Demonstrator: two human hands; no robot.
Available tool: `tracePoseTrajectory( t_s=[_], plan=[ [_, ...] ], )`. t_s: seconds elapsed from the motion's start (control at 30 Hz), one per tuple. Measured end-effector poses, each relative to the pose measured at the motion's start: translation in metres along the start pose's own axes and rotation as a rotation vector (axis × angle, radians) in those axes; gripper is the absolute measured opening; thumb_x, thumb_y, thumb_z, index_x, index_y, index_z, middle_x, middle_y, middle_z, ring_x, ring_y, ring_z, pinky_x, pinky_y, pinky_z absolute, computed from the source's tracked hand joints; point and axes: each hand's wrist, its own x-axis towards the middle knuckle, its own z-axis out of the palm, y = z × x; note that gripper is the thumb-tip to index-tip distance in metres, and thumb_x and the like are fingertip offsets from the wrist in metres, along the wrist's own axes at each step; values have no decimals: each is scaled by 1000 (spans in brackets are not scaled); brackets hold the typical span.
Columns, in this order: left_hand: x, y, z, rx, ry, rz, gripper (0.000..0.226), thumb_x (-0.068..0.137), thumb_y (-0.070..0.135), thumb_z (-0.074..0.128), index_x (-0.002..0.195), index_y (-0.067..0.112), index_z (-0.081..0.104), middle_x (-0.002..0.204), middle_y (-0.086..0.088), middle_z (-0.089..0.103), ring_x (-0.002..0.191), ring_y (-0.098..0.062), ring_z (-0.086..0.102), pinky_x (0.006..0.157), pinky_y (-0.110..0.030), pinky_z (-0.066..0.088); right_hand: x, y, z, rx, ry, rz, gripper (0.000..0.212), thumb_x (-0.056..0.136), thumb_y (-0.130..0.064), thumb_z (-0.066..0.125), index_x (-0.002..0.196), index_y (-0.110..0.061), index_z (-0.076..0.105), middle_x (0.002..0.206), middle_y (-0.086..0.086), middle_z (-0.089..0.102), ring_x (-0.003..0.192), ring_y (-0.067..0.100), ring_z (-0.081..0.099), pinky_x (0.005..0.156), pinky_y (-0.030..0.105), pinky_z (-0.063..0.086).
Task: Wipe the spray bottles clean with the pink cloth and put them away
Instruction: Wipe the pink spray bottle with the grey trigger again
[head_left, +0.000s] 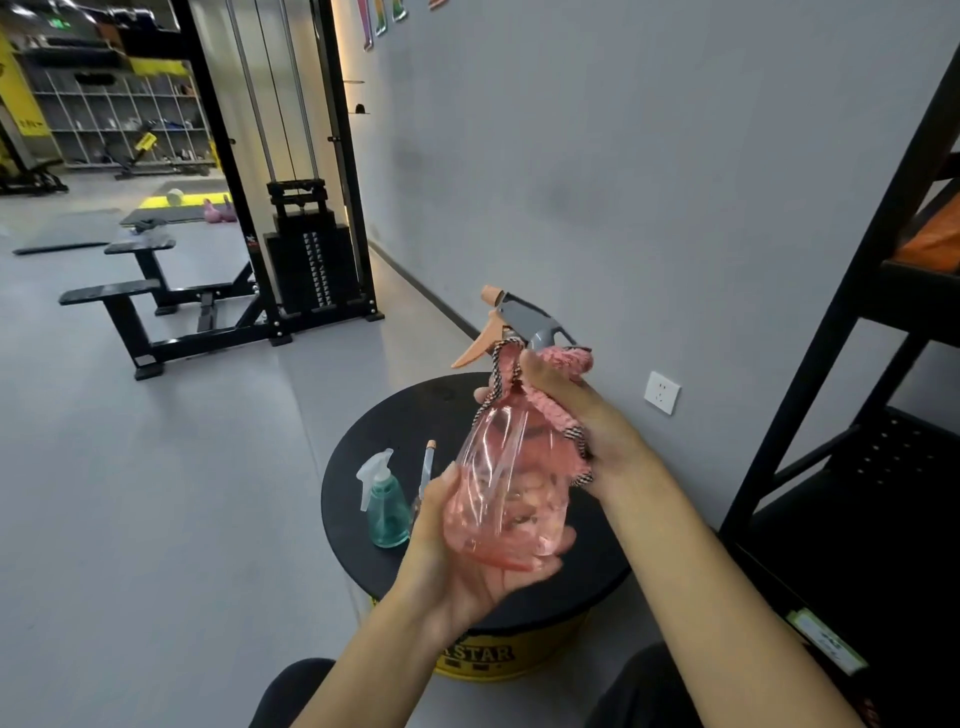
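Observation:
A clear pink spray bottle (506, 488) with a grey head and orange trigger is held in the air above a round black stool top (363, 457). My left hand (467, 551) grips its base from below. My right hand (576, 410) holds the pink cloth (558, 387) wrapped around the bottle's neck and shoulder. A teal spray bottle (385, 501) with a white head stands on the stool top to the left. Beside it a thin clear sprayer (427, 475) with an orange tip shows partly behind my left hand.
The stool has a yellow side (498, 662) and stands by a grey wall with a white socket (661, 392). A black metal shelf rack (857, 332) stands at the right. A cable machine (306, 249) and black benches (130, 296) stand on the grey floor at the left.

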Motion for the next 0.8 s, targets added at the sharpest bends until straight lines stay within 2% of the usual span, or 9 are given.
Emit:
tracePoseTrajectory(
  t_s=[0.07, 0.17, 0.23, 0.33, 0.47, 0.53, 0.63, 0.7, 0.8],
  plan=[
    [-2, -1, 1, -84, -65, -58, 96, 38, 47, 97, 115, -4, 69, 114, -31, 65, 86, -45, 70, 64, -47, 62, -3, 0, 1, 14, -71, 12, 90, 48, -46, 93, 120, -5, 57, 100, 16, 71, 83, 27, 72, 72, 38, 58],
    [-2, 1, -7, -79, -93, -78, 96, 46, 50, 93, 122, -1, 66, 125, -30, 62, 102, -47, 66, 71, -48, 61, -4, 4, 4, -10, 51, -61, 87, 62, -39, 88, 129, 1, 49, 89, 15, 73, 76, 26, 72, 66, 35, 58],
    [1, 5, -15, 106, 14, -13, 90, 58, 59, 82, 130, 9, 61, 130, -22, 62, 114, -42, 62, 81, -50, 59, -5, 4, 6, -17, 125, -142, 72, 66, -35, 86, 124, -3, 55, 90, 16, 70, 76, 26, 72, 67, 36, 58],
    [0, 10, -18, 437, 161, 151, 75, 70, 59, 66, 133, 19, 58, 130, -12, 65, 118, -32, 63, 96, -55, 51, -5, 1, 8, -155, 252, -207, 34, 72, -27, 82, 97, -12, 66, 87, 11, 70, 74, 21, 71, 69, 33, 59],
    [-6, 4, -9, 761, 202, 369, 76, 52, 41, 83, 121, 23, 58, 110, 2, 73, 99, -15, 71, 81, -26, 57, -6, 2, 18, -291, 400, -231, 15, 80, -23, 78, 85, -13, 69, 78, 4, 73, 71, 17, 72, 70, 28, 60],
    [-5, -1, -6, 799, 200, 401, 78, 47, 35, 88, 118, 21, 58, 104, 5, 74, 95, -14, 72, 76, -19, 55, -6, 5, 23, -325, 432, -237, 17, 79, -24, 79, 86, -12, 69, 81, 6, 75, 72, 18, 73, 69, 28, 60],
    [-4, 2, -9, 738, 154, 382, 71, 51, 34, 88, 114, 13, 65, 102, -8, 75, 95, -24, 73, 76, -26, 57, -7, 2, 22, -300, 341, -187, 29, 75, -27, 81, 93, -8, 68, 85, 10, 73, 73, 20, 73, 66, 30, 59],
    [-5, 6, -12, 602, 61, 285, 70, 50, 44, 90, 109, 12, 71, 101, -13, 74, 94, -30, 72, 76, -35, 58, -6, -2, 16, -202, 194, -120, 56, 62, -37, 84, 104, -5, 64, 92, 12, 71, 77, 23, 72, 69, 32, 59],
    [-6, 5, -12, 446, -92, 167, 68, 57, 55, 87, 114, 21, 72, 109, -11, 73, 100, -32, 70, 81, -41, 58, -4, 0, 8, -41, -3, -33, 93, 45, -47, 93, 119, -4, 57, 103, 19, 68, 84, 30, 70, 74, 41, 58]
  ],
)
